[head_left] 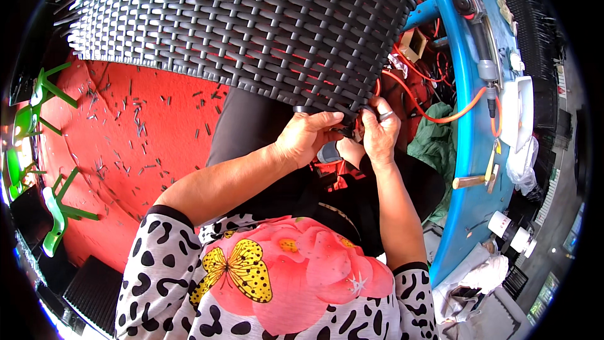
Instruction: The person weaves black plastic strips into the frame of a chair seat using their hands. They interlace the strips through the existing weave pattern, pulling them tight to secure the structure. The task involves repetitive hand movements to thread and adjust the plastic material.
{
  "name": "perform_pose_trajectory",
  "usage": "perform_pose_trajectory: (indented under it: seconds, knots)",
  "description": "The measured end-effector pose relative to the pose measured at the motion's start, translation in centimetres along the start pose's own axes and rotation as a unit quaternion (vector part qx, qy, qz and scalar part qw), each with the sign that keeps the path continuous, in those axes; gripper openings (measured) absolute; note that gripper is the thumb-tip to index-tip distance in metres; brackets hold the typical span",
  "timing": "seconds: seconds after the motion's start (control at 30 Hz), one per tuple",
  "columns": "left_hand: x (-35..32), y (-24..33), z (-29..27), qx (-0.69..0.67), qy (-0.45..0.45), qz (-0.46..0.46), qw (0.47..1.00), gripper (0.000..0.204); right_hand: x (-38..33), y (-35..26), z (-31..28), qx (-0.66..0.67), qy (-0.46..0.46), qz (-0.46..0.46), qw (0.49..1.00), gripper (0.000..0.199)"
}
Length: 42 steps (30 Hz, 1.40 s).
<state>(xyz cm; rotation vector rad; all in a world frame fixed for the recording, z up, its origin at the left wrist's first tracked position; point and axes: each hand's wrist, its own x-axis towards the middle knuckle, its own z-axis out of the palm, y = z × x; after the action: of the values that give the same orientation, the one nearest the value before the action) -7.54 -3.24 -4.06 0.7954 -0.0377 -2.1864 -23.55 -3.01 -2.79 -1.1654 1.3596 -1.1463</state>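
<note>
A dark grey wicker panel (245,31), woven from flat plastic strands, slants across the top of the head view, its near edge above my lap. At its near right corner, my left hand (301,140) pinches the dark strand ends between thumb and fingers. My right hand (381,135) is closed on the same corner, thumb against the bent fingers, close beside the left. The fingers partly hide the strand tips. Loose strand ends stick out along the panel's far left side.
Short black scraps (141,129) litter the red floor covering (94,145). On the right, a blue table (462,132) bears an air tool (481,38) with an orange hose (462,113), a hammer (472,181) and a white tray (518,113). Green-legged stools (58,214) stand left.
</note>
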Motion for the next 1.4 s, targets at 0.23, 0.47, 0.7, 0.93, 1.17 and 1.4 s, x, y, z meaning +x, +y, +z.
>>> perform_pose_trajectory:
  seconds: [0.23,0.47,0.7,0.93,1.17,1.4]
  knots:
    - [0.0,0.6,0.0,-0.001,-0.025,-0.023,0.999,0.018,1.0,3.0,-1.3,0.066,-0.054,0.031,0.996,0.027]
    - [0.2,0.6,0.0,0.014,0.001,-0.038,0.999,0.024,2.3,2.8,-0.7,0.128,-0.088,0.093,0.984,0.018]
    - [-0.1,1.1,0.0,0.038,0.009,-0.057,0.998,0.025,3.9,2.7,-1.5,0.206,-0.144,0.162,0.954,0.012]
    - [0.2,0.5,-0.2,-0.001,0.001,-0.027,1.0,0.03,3.6,1.6,-0.6,0.124,-0.108,0.152,0.975,0.01]
    - [-0.2,0.4,0.0,0.047,-0.012,0.02,0.999,0.027,3.2,0.4,-1.2,0.088,-0.13,0.158,0.975,0.021]
    - [0.0,0.3,-0.4,0.018,-0.032,-0.011,0.999,0.025,3.4,0.1,-1.7,0.069,-0.178,0.169,0.967,0.021]
